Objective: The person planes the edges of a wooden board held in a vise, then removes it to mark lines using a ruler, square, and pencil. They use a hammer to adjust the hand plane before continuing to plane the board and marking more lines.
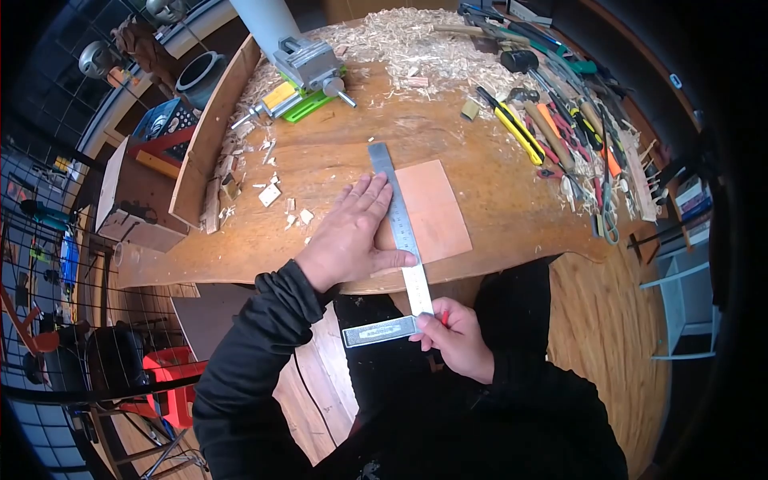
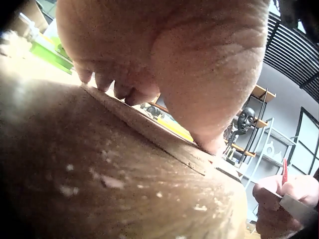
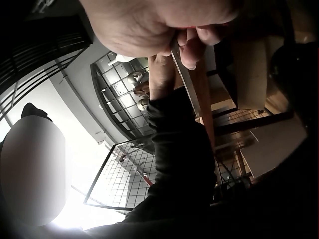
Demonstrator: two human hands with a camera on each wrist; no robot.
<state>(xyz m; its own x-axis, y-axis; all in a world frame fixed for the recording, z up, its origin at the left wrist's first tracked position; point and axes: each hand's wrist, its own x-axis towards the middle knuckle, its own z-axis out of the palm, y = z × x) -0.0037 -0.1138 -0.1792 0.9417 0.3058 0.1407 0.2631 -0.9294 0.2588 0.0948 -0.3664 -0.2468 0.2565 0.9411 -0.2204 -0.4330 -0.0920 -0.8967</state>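
A metal try square (image 1: 404,232) lies across a flat tan sheet (image 1: 434,210) on the wooden table, its blade running past the near edge. The left hand (image 1: 352,228) presses on the blade with fingers and thumb spread; in the left wrist view the left hand (image 2: 164,64) arches over the sheet's edge. Beyond the table edge, the right hand (image 1: 454,338) pinches the corner where blade and handle (image 1: 380,330) meet, with a thin red object (image 1: 445,318) between its fingers. The right wrist view has the right hand (image 3: 159,25) around the square's handle (image 3: 187,82).
Wood shavings (image 1: 400,48) cover the far side. A vise (image 1: 308,68) on a green base stands at the back left. Yellow cutters (image 1: 520,134) and many tools lie along the right. Small wood chips (image 1: 270,194) are left of the left hand.
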